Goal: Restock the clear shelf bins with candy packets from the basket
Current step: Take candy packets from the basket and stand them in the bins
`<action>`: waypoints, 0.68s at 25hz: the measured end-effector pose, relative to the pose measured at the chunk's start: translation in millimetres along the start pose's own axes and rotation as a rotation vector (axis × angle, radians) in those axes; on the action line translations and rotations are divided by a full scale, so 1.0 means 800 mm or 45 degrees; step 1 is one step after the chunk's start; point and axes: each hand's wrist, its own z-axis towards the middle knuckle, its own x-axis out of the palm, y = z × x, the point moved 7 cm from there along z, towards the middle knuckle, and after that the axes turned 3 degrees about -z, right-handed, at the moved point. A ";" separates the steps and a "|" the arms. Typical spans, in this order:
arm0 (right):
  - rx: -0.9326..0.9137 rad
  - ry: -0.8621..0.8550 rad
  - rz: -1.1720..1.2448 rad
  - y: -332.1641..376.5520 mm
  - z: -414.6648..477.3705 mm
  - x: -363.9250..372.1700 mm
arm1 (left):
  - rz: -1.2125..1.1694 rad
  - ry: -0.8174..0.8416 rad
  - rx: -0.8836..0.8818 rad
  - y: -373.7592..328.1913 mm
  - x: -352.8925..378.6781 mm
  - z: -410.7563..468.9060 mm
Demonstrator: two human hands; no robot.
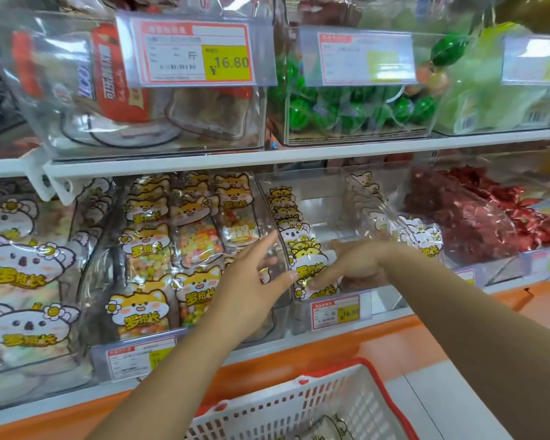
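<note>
Here the candy packets (307,265) stand in a row on edge against the left wall of a clear shelf bin (331,211) on the lower shelf. The rest of that bin is bare.

The right hand (353,265) is inside the bin at the front of the row, with its fingers against the foremost packet. I cannot tell whether it is pinching that packet or only pushing it. The left hand (258,274) is released. Its fingers are straight and its thumb touches the bin's curved front edge, apparently to steady it.

The basket (340,398) sits just below, white with a red rim. At least one more packet (326,423) shows inside it, so I judge the restocking to be partly done.

To the left, the neighbouring bin (178,249) is packed full of similar packets. To the right lies a heap of red foil sweets (477,211). A price tag (335,311) hangs on the front of the bin being filled.

The main risk is the row itself. Nothing props it on its right side, so it could fan over into the bare space once the right hand lets go. A firm push could also slide the light bin back on the shelf or knock the price tag loose. The packets' glossy film looks slippery, so one could slip from a loose pinch and fall toward the basket or past it.
</note>
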 end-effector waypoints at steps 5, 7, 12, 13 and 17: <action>0.107 -0.130 0.383 0.004 0.006 -0.025 | 0.001 0.008 -0.022 -0.003 0.001 -0.003; 0.134 -0.225 0.477 0.011 0.020 -0.017 | -0.003 0.008 -0.031 -0.004 0.000 -0.004; -0.049 -0.387 0.581 0.023 0.036 -0.020 | -0.017 0.020 -0.059 -0.004 -0.002 -0.005; -0.092 -0.404 0.614 0.023 0.037 -0.022 | -0.015 0.020 -0.062 -0.003 -0.002 -0.004; -0.076 -0.403 0.567 0.020 0.029 -0.016 | -0.042 0.010 -0.060 -0.004 -0.001 -0.008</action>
